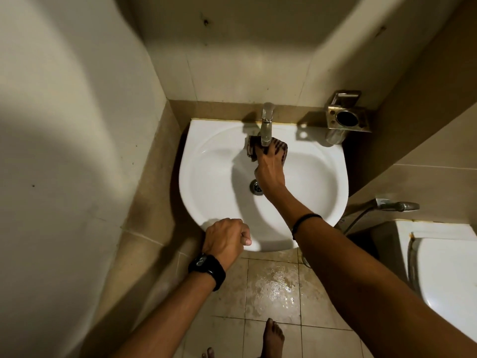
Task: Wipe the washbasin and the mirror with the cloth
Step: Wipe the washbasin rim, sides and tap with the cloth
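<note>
Just above the left hand (227,240) sits a chunky black watch (206,271) with a broad strap and a dark rounded face. Behind the right hand (269,171), a thin black cord band (305,223) rings the forearm. Forearms and feet (274,337) are bare.

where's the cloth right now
In the head view the cloth is at the back of the washbasin, just under the tap, held by the right hand.

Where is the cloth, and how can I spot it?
Find the white washbasin against the back wall. Just under its metal tap, the right hand holds a small cloth against the bowl. It is the only dark, striped thing there.
</note>
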